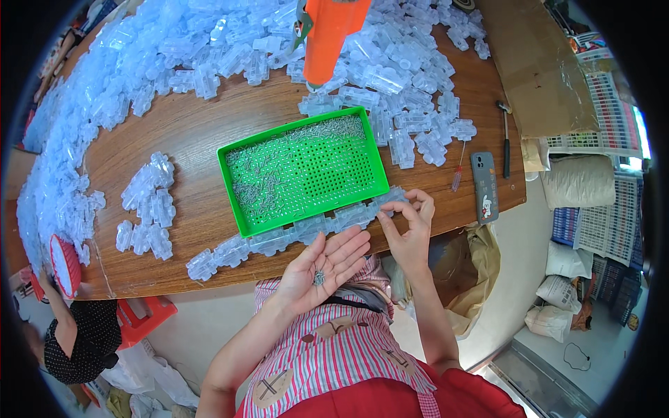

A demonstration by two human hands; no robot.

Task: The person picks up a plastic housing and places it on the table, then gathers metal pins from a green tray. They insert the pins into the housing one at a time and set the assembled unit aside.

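Note:
My left hand (322,270) is palm up and open in front of the table edge, its fingers stretched out. A small heap of grey screws (318,278) lies in its palm. My right hand (410,226) is closed in a pinch by the right end of a row of clear plastic pieces (268,242); whatever sits between thumb and forefinger is too small to make out. That row runs along the near table edge, end to end. Just behind it stands a green perforated tray (311,217) with many small screws spread over its bottom.
A large pile of clear plastic pieces (160,52) covers the table's far and left sides. An orange tool (329,42) hangs over the table. At right lie a screwdriver (458,174), a phone (484,187) and a hammer (506,143). Another person (80,341) is at lower left.

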